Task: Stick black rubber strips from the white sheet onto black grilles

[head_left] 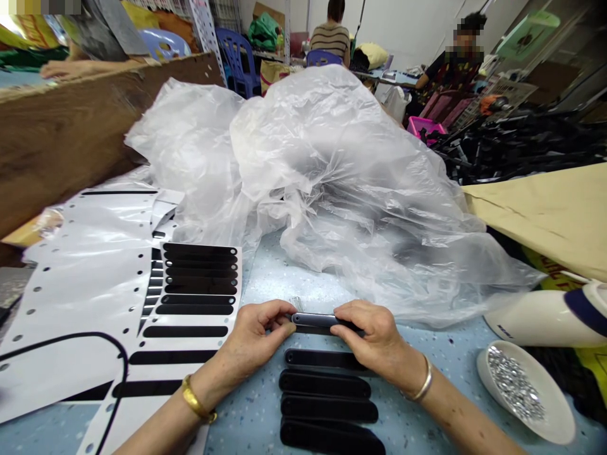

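Observation:
A dark, flat strip (313, 320) with rounded ends and a small hole near its left tip is stretched level between both hands. My left hand (256, 332), with a gold bangle at the wrist, pinches its left end. Thumb and fingers of my right hand (374, 332) close on the other end; a silver bangle circles that wrist. Below lies a column of several black strips (327, 409) of like shape on the speckled blue tabletop (256, 404). Left of my left hand, more black strips (196, 304) rest in rows on white backing sheets (90, 278).
Crumpled clear plastic (351, 158) is heaped across the far side. At right stand a white dish (552, 417) of small shiny metal pieces and a cream bottle (535, 319). A black cord (124, 373) crosses the sheets. A wooden board (71, 139) borders the left; people sit beyond.

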### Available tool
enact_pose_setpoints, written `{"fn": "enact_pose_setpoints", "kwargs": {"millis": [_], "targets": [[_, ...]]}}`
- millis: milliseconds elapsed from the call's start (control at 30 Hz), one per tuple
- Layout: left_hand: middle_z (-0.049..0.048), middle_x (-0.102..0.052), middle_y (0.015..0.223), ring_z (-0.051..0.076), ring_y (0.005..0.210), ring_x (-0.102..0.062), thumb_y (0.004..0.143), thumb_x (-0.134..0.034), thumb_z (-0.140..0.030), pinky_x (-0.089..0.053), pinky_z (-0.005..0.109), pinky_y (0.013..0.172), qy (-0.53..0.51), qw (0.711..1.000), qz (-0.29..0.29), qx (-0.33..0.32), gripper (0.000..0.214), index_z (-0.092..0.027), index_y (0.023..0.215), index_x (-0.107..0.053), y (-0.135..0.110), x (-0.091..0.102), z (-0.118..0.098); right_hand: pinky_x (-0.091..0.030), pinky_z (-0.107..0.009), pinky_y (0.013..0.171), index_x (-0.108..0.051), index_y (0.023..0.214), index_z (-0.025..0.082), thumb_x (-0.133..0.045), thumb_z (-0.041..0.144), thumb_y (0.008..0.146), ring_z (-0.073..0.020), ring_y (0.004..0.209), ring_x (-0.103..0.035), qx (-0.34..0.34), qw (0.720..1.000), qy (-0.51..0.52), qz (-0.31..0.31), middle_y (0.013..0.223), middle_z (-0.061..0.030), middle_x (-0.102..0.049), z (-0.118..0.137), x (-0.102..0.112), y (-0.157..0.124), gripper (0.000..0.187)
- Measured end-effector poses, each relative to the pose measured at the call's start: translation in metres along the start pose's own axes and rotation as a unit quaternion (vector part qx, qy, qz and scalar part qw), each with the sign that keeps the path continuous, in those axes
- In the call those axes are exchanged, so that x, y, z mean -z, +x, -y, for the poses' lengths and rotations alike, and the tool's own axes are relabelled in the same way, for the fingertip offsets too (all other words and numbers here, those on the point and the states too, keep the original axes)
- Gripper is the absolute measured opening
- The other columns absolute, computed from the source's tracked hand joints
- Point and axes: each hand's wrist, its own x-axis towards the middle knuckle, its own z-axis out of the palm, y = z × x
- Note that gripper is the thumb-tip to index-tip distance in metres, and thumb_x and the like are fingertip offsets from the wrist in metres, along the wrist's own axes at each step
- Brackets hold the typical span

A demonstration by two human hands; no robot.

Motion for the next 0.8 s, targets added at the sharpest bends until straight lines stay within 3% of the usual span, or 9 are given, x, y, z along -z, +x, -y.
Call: {"fn": "enact_pose_setpoints", "kwargs": {"millis": [233,500,800], "targets": [[-0.0022,-0.068,0.065,0.013,0.059,-0.061,0.078,-0.063,-0.022,-0.048,0.022,0.056,-0.001,1.000,-0.016,0.002,0.019,-0.019,0.093,-0.074,0.0006,-0.0012,0.0013,-0.052,-0.032,0.069,-0.071,0.085,0.018,-0.062,0.018,0.087,-0.0195,0.072,-0.065,0.000,1.000,0.000,0.011,0.079,-0.0065,-0.071,0.0019,-0.0008,0.0009,0.009],[0.0008,-0.079,0.087,0.019,0.081,-0.073,0.078,-0.065,-0.020,-0.056,0.027,0.078,0.008,0.999,-0.017,-0.046,0.017,-0.021,0.090,-0.077,0.0009,0.0018,0.0043,-0.052,-0.029,0.065,-0.072,0.082,0.017,-0.066,0.017,0.084,-0.0183,0.068,-0.065,-0.016,0.999,0.031,-0.002,0.076,-0.0061,-0.072,0.0004,-0.0024,0.0011,0.006],[0.0020,-0.079,0.087,0.018,0.080,-0.075,0.077,-0.067,-0.020,-0.060,0.027,0.079,0.026,0.995,-0.030,-0.089,0.014,-0.020,0.085,-0.078,0.0034,0.0022,0.0054,-0.054,-0.027,0.065,-0.077,0.086,0.016,-0.075,0.016,0.077,-0.0184,0.069,-0.069,-0.068,0.991,0.108,-0.043,0.078,-0.0064,-0.075,-0.0066,-0.0058,-0.0046,0.009]]}}
